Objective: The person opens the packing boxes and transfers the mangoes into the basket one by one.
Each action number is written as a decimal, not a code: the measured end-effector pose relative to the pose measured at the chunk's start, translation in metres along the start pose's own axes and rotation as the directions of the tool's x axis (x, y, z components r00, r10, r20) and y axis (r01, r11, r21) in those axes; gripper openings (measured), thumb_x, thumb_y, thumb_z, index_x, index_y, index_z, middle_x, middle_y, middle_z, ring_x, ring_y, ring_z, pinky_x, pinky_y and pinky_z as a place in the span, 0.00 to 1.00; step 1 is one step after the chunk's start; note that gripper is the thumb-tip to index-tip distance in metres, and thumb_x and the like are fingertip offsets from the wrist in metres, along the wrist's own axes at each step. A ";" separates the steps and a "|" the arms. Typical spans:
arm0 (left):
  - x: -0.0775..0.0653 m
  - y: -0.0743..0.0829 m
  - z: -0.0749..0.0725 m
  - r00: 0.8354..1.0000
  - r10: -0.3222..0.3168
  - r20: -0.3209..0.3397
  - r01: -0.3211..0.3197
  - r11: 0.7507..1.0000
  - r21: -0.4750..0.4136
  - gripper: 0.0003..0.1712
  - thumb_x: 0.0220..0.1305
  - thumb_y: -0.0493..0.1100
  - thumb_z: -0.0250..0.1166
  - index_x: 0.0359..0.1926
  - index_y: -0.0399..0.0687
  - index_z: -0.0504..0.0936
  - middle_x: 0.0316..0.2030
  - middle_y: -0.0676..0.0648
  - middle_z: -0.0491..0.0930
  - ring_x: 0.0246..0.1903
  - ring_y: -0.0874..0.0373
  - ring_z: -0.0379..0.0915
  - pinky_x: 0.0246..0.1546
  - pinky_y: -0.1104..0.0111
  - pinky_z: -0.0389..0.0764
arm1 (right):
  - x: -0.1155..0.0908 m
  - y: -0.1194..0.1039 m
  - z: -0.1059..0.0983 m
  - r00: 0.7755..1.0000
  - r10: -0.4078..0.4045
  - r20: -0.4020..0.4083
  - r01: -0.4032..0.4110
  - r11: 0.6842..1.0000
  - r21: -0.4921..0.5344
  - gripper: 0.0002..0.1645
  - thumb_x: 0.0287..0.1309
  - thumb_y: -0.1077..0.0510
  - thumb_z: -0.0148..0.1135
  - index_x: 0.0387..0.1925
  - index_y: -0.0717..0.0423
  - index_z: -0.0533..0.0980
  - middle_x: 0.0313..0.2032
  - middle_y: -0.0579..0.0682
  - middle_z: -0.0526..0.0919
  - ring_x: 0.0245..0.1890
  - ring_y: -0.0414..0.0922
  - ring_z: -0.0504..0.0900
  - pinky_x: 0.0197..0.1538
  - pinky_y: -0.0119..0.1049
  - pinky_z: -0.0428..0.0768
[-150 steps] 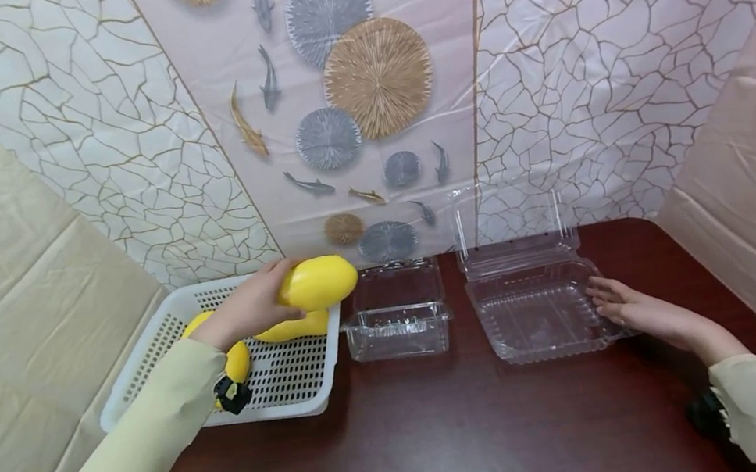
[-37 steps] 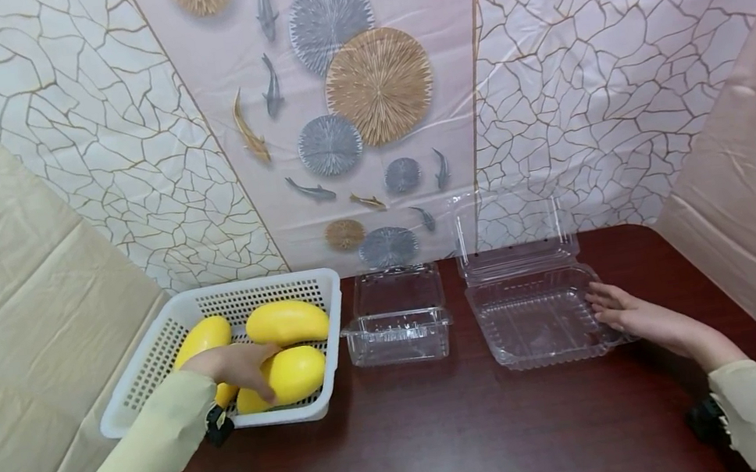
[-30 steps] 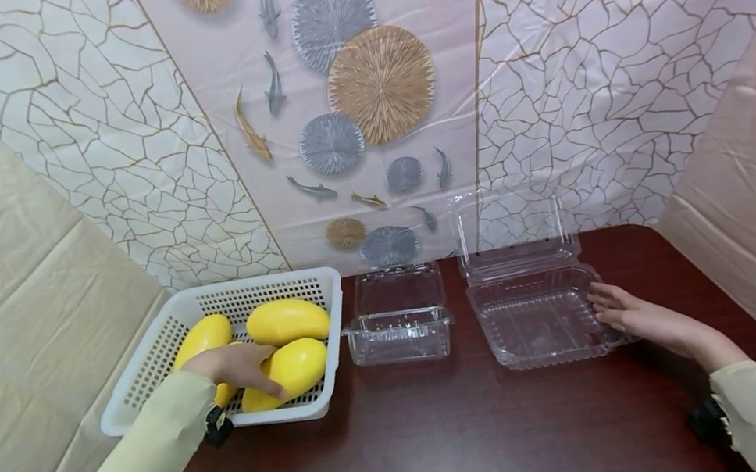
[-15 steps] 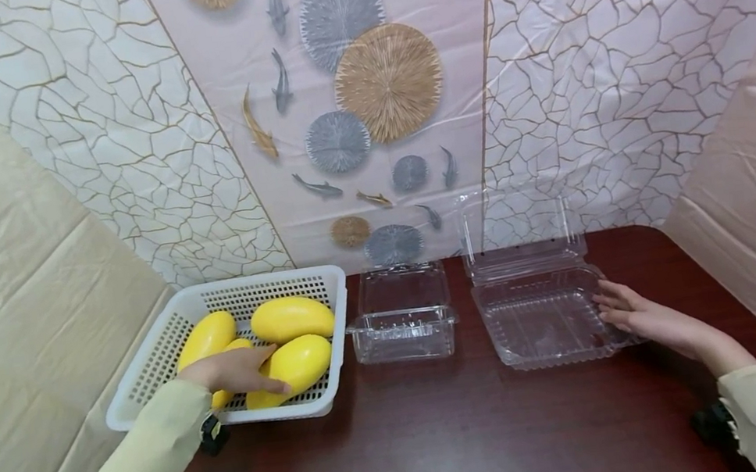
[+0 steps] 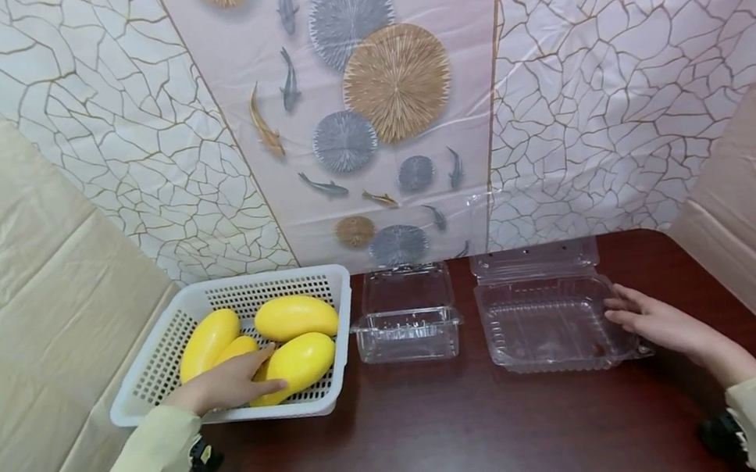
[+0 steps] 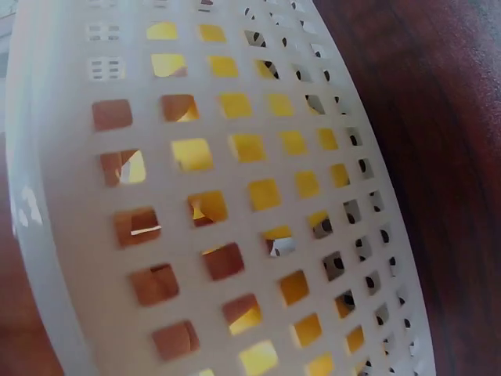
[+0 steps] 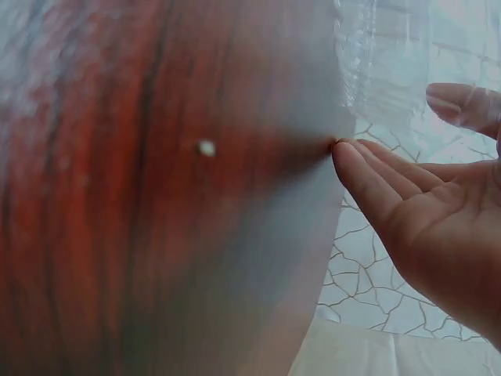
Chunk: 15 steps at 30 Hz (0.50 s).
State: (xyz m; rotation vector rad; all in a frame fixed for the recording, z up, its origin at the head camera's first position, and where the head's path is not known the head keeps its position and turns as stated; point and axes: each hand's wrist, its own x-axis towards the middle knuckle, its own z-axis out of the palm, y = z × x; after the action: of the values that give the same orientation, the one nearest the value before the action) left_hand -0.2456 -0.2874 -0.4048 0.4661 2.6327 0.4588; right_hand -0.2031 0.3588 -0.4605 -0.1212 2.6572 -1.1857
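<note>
Several yellow mangoes lie in a white perforated plastic basket point(image 5: 126, 405) at the left. My left hand point(image 5: 226, 382) reaches over its near rim. Its thumb and fingertips touch the left end of the front-right mango point(image 5: 303, 359), without visibly gripping it. Under the hand, a smaller yellow fruit point(image 5: 239, 347) is partly hidden. Through the basket's holes, the left wrist view shows bits of fruit and hand. My right hand point(image 5: 665, 323) rests its nearly straight fingertips against the right side of a large clear plastic clamshell box point(image 5: 547, 317), which has its lid raised.
Between basket and large box stands a smaller clear clamshell box point(image 5: 408, 338), lid up. A patterned cloth wall point(image 5: 395, 84) closes off the back, and plain cloth sides rise left and right. The dark wooden table point(image 5: 404, 445) extends in front.
Five seconds ago my left hand held a mango above the basket's right rim; that mango now lies in the basket. The hand has slid slightly left on it. The large box shifted and its lid leans differently.
</note>
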 end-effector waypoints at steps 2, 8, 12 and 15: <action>-0.001 -0.002 0.001 1.000 0.002 -0.024 -0.002 1.000 -0.014 0.51 0.68 0.63 0.63 0.76 0.34 0.56 0.71 0.36 0.65 0.69 0.40 0.62 0.67 0.44 0.63 | -0.001 -0.001 -0.001 1.000 -0.006 -0.010 0.006 1.000 -0.003 0.49 0.78 0.50 0.48 0.72 0.81 0.33 0.67 0.83 0.54 0.64 0.75 0.64 0.59 0.62 0.73; -0.004 -0.008 0.000 0.997 0.009 -0.075 -0.009 1.000 -0.008 0.48 0.68 0.62 0.63 0.75 0.36 0.60 0.62 0.40 0.75 0.58 0.47 0.72 0.60 0.47 0.72 | -0.004 -0.005 0.001 0.998 -0.030 -0.053 0.028 0.999 -0.026 0.50 0.77 0.49 0.49 0.74 0.78 0.34 0.67 0.83 0.55 0.63 0.75 0.66 0.58 0.64 0.73; -0.008 -0.007 -0.003 0.994 0.040 -0.106 -0.040 0.999 0.005 0.44 0.69 0.60 0.63 0.74 0.36 0.63 0.65 0.37 0.73 0.62 0.42 0.71 0.61 0.45 0.71 | -0.006 -0.006 0.000 0.995 -0.046 -0.086 0.041 0.998 -0.055 0.49 0.77 0.49 0.50 0.74 0.77 0.36 0.66 0.83 0.56 0.62 0.76 0.67 0.57 0.67 0.72; -0.013 -0.005 -0.007 0.990 0.063 -0.128 -0.062 0.998 0.009 0.42 0.70 0.57 0.63 0.73 0.35 0.65 0.66 0.36 0.72 0.62 0.40 0.71 0.61 0.44 0.72 | -0.008 -0.010 -0.002 0.992 -0.059 -0.113 0.051 0.996 -0.072 0.49 0.77 0.49 0.50 0.74 0.77 0.36 0.66 0.83 0.56 0.63 0.77 0.64 0.57 0.69 0.69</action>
State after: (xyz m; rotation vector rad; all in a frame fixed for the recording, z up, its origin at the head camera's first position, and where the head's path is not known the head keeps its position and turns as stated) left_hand -0.2390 -0.2988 -0.3965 0.5384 2.7493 0.5182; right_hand -0.1960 0.3552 -0.4508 -0.1427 2.8132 -1.1497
